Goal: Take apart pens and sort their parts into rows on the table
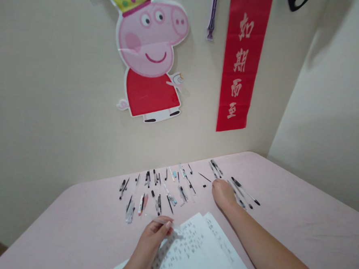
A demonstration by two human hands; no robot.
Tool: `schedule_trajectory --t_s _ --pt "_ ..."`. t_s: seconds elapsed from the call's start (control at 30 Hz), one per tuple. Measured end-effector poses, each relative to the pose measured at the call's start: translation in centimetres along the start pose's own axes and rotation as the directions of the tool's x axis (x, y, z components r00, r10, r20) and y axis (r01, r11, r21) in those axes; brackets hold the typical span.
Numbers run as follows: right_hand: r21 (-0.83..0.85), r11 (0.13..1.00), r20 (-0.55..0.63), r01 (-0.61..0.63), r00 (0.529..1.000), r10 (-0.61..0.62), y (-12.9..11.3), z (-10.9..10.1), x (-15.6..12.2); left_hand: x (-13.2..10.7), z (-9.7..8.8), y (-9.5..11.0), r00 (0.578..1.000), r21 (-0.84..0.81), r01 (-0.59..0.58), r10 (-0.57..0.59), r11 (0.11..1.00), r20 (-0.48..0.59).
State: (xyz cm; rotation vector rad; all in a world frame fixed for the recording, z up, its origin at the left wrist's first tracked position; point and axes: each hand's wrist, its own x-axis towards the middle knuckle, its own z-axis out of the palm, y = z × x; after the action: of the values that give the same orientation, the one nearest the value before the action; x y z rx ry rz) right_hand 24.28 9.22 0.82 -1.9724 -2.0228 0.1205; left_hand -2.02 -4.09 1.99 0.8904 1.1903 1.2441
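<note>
My left hand (152, 238) is closed in a pinch on a clear pen barrel (159, 220), held level above the near edge of the pink table (298, 223). My right hand (223, 192) reaches far forward with its fingers curled down onto the table beside a small black pen part (204, 186); what its fingers grip, if anything, is hidden. Several pens and pen parts (158, 190) lie in rows in front of both hands. Two or three whole black pens (245, 191) lie just right of my right hand.
White sheets with handwriting (196, 253) lie under my forearms at the table's near edge. The table stands in a wall corner; a cartoon pig cutout (150, 55) and a red banner (241, 61) hang on the wall behind it.
</note>
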Motion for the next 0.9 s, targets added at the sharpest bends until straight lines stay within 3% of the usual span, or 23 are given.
schedule_trajectory --t_s 0.17,0.47,0.73,0.83,0.9 --pt "-0.084 0.995 -0.042 -0.048 0.998 0.045 0.1 -0.5 0.0 0.1 -0.1 -0.1 1.000 -0.053 -0.001 0.001 0.999 0.007" --pt "-0.087 0.992 -0.023 -0.089 0.996 0.088 0.3 -0.4 0.3 0.5 -0.3 0.4 0.997 -0.313 0.069 -0.077 0.947 -0.011" --pt "-0.012 0.998 -0.012 -0.069 0.998 0.069 0.8 -1.2 0.4 1.4 -1.0 0.0 0.991 -0.435 0.010 -0.066 0.900 -0.114" --pt "0.048 0.999 -0.031 -0.011 0.999 0.013 -0.1 -1.5 0.2 1.3 -1.0 0.2 0.990 -0.429 0.002 -0.063 0.904 -0.128" --pt "0.171 0.984 -0.030 0.047 0.999 -0.042 -1.3 -1.6 -0.3 1.2 -1.0 0.4 0.988 -0.429 -0.006 -0.061 0.903 -0.142"
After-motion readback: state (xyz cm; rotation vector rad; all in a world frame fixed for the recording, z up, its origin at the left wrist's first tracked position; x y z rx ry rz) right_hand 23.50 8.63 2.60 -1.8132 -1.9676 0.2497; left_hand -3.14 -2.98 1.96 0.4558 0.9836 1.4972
